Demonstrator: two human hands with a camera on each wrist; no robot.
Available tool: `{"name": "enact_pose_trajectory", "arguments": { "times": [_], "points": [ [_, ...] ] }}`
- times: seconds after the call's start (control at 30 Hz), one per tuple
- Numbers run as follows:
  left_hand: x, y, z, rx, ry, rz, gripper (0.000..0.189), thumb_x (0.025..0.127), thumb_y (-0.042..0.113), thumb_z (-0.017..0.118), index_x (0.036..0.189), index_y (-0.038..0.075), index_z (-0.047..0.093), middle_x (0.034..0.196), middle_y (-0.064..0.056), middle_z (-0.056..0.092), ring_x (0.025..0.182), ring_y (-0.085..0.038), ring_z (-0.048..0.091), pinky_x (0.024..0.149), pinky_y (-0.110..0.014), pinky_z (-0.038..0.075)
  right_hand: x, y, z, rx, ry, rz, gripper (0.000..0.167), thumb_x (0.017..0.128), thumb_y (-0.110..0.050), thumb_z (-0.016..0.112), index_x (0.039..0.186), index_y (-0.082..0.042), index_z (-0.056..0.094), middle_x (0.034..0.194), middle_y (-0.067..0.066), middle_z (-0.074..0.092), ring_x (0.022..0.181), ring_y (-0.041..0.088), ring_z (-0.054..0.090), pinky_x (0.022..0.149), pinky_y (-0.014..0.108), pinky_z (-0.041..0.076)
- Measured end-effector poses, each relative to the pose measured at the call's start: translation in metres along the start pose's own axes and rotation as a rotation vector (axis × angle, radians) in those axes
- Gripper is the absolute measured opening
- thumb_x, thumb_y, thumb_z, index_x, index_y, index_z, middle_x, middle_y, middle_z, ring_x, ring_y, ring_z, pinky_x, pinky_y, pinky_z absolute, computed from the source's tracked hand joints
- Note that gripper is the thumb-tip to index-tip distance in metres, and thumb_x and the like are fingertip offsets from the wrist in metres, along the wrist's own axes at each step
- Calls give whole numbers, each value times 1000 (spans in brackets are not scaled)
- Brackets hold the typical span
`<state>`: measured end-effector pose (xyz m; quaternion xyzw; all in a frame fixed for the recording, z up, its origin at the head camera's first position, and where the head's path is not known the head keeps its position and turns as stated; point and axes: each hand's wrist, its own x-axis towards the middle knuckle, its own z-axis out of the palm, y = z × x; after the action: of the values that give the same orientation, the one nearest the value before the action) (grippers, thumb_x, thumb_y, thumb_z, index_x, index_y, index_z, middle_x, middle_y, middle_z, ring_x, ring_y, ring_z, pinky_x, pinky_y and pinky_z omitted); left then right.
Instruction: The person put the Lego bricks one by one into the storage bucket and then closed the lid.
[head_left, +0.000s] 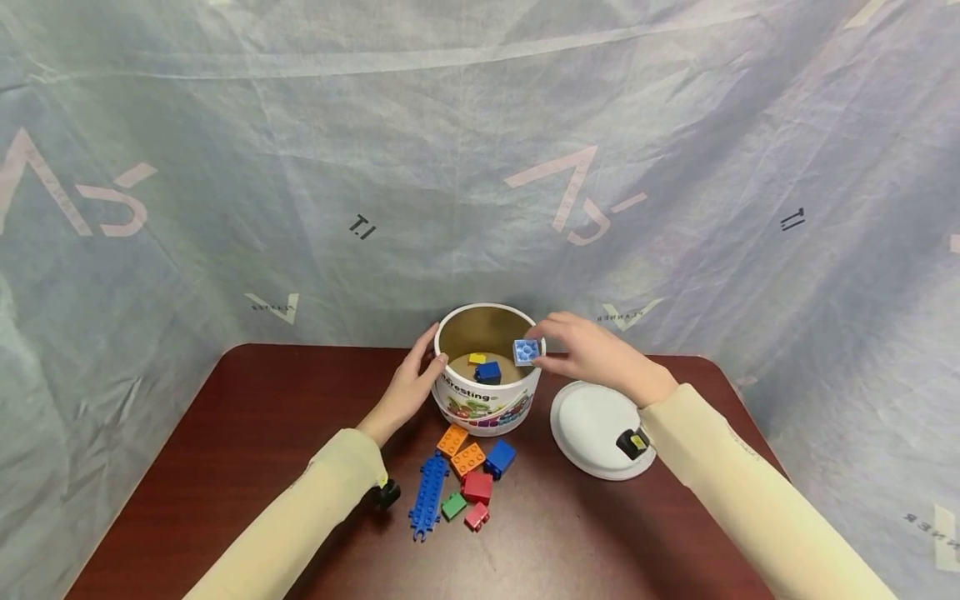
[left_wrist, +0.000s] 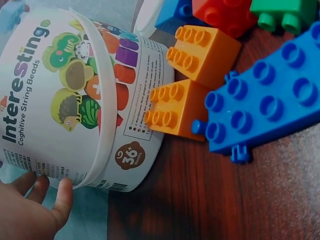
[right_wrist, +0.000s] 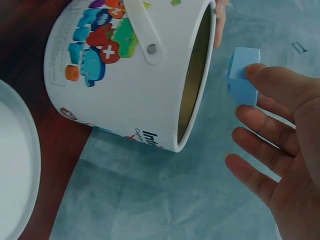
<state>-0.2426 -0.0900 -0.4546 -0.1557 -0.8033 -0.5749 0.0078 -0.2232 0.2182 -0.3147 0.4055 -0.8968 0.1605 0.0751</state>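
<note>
While left hand (head_left: 408,385) is cupping tub (head_left: 487,412) wall, fingers curved — right hand (head_left: 592,354) is pinching light-blue brick (head_left: 526,352) over rim.

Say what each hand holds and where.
Right hand pinches a light blue block by its sides; left hand holds the bucket at its rim.
</note>
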Motion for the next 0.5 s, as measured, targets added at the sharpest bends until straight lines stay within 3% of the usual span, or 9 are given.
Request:
{"name": "enact_pose_trajectory", "arguments": {
  "times": [0.2,0.5],
  "points": [
    [1,0,-1,-5,2,-2,66,110,31,55,168,24,25,169,-9,30,150,-34,38,119,-58,35,19,5,2,8,-34,44,29,93,-15,78,119,-3,72,112,11,70,105,33,64,91,47,54],
    [1,-2,1,-12,-4,10,65,110,31,54,168,24,24,169,-10,29,149,-36,39,118,-58,36,40,12,11,6,-47,81,28,94,-16,76,119,-4,73,115,11,71,109,31,64,96,48,52]
  ]
}}
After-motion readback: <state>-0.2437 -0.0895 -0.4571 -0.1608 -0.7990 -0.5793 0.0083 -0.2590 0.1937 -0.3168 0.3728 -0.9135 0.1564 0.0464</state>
